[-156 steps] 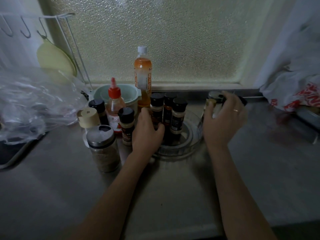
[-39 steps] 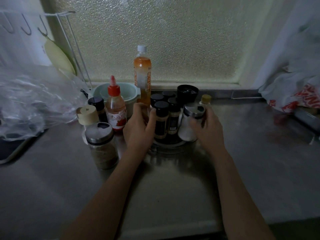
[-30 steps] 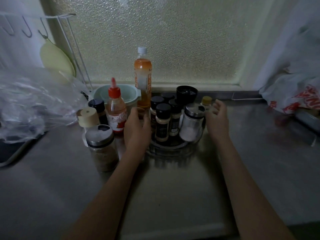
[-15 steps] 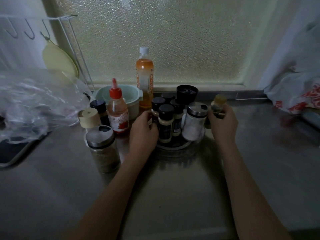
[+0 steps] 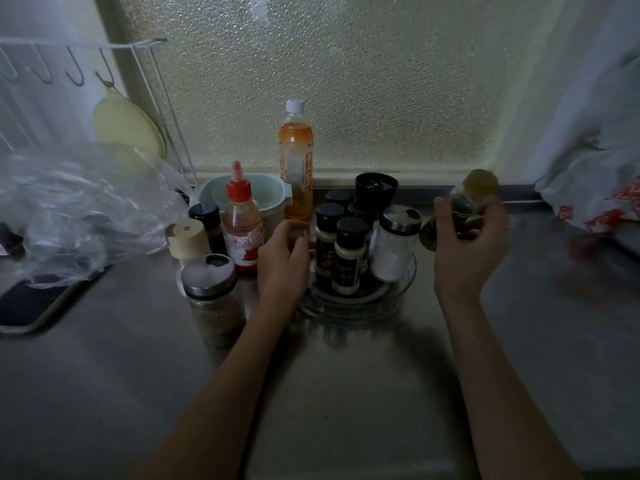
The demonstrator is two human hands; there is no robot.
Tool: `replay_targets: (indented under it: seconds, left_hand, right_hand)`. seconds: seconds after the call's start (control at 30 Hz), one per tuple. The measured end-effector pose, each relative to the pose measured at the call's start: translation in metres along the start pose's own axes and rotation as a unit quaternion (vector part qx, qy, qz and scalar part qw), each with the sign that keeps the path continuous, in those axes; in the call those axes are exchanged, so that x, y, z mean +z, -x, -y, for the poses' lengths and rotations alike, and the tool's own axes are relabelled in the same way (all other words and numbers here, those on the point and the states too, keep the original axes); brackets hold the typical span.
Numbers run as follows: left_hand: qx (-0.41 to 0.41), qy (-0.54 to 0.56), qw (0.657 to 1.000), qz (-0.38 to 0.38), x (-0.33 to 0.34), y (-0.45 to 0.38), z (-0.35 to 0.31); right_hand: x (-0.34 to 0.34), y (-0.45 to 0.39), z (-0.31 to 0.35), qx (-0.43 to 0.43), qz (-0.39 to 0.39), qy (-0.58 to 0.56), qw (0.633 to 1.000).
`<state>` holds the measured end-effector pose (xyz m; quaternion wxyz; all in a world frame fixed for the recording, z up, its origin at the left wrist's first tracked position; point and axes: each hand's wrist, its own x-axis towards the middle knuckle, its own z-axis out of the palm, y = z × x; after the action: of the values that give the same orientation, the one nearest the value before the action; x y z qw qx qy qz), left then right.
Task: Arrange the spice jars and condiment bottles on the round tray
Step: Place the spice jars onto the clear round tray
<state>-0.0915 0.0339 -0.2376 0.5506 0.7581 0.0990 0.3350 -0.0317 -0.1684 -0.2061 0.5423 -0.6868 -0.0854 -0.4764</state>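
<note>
A clear round tray point(image 5: 388, 299) stands on the steel counter and carries several black-capped spice jars point(image 5: 349, 258), a steel-lidded shaker of white powder point(image 5: 394, 244) and a black cup-shaped container point(image 5: 375, 190). My left hand point(image 5: 282, 261) rests against the tray's left rim, fingers curled near a jar. My right hand point(image 5: 467, 244) holds a small dark bottle with a yellow cap point(image 5: 465, 202), tilted and lifted to the right of the tray. Off the tray to the left are a red-capped sauce bottle point(image 5: 240, 220), a large steel-lidded jar point(image 5: 213, 299), a beige-capped jar point(image 5: 187, 235) and a black-capped jar point(image 5: 207, 220).
A tall orange drink bottle point(image 5: 296, 161) and a pale green bowl point(image 5: 266, 199) stand by the frosted window. A crumpled clear plastic bag point(image 5: 69, 209) and a dark tray point(image 5: 31, 306) lie at the left. A white bag with red print point(image 5: 602, 199) sits at the right.
My right hand has lifted the yellow-capped bottle up and to the right, away from the tray. My left hand stays at the tray's left rim.
</note>
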Motion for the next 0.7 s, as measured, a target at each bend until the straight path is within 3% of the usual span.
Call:
replay_targets:
  seconds: [0.13,0.27,0.47,0.7]
  left_hand:
    - [0.008,-0.055,0.998,0.003,0.0,0.0,0.002]
    - [0.053,-0.075,0.996,0.012,0.004,0.005,0.002]
    - [0.112,-0.01,0.99,-0.088,0.006,0.011,-0.007]
    - [0.043,-0.052,0.997,0.021,0.008,0.005,0.005]
  right_hand:
    - [0.001,0.004,0.007,-0.028,0.014,-0.029,0.999]
    - [0.007,0.012,0.008,-0.055,0.09,-0.028,0.994]
    - [0.015,0.018,0.002,-0.036,0.168,0.003,0.985]
    - [0.017,0.016,-0.008,0.0,0.193,-0.027,0.981]
